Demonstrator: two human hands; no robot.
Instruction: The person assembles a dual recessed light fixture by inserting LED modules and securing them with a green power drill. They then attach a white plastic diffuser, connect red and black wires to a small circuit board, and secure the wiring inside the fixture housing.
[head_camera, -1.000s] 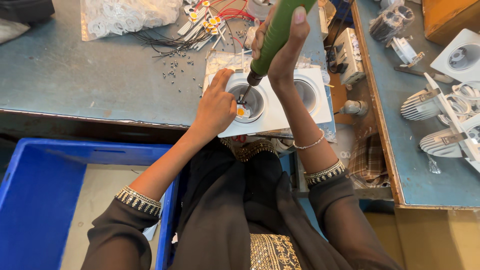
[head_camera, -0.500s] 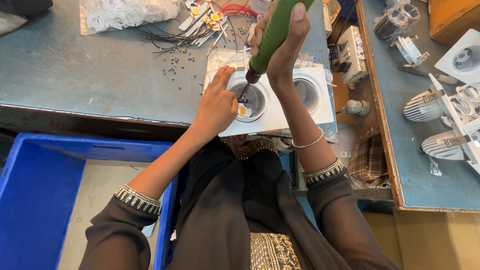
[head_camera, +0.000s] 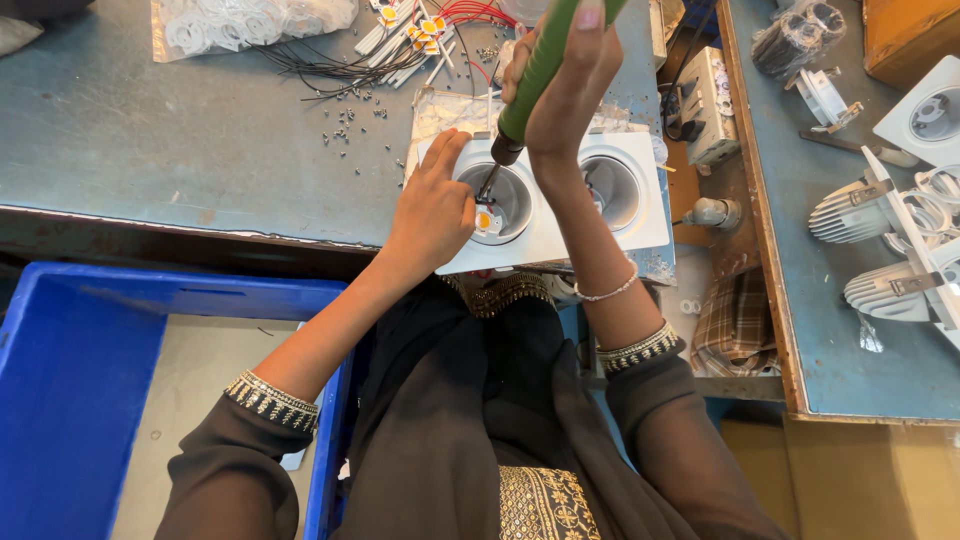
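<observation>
Blue-grey and scuffed, the bench (head_camera: 150, 130) filled the top of the head view, with a second bench (head_camera: 800, 300) off to the right. At the near edge of the first one lay a white double lamp frame (head_camera: 555, 215) with two round cups, and part of it hung out over the edge. The left hand (head_camera: 432, 212) rested on the frame's left side, its fingers (head_camera: 447, 160) spread flat and loose to hold it down, not closed on anything. The right hand (head_camera: 565, 85) was wrapped tight around a green screwdriver (head_camera: 545, 65), held nearly upright, with its tip down in the left cup (head_camera: 505, 200). A small yellow light chip (head_camera: 484, 220) sat in that cup just beside the tip. The right cup (head_camera: 612, 190) looked bare inside, so the work seemed to be at the first cup, with the second one left to do. Tiny screws (head_camera: 350, 125), black wires (head_camera: 330, 65) and more chips (head_camera: 425, 25) lay behind the frame, close by. A bag of white rings (head_camera: 240, 25) sat further left. A blue crate (head_camera: 90, 390) stood below the bench edge. Finished white lamps (head_camera: 900, 240) crowded the right bench, so the free room was to the left.
</observation>
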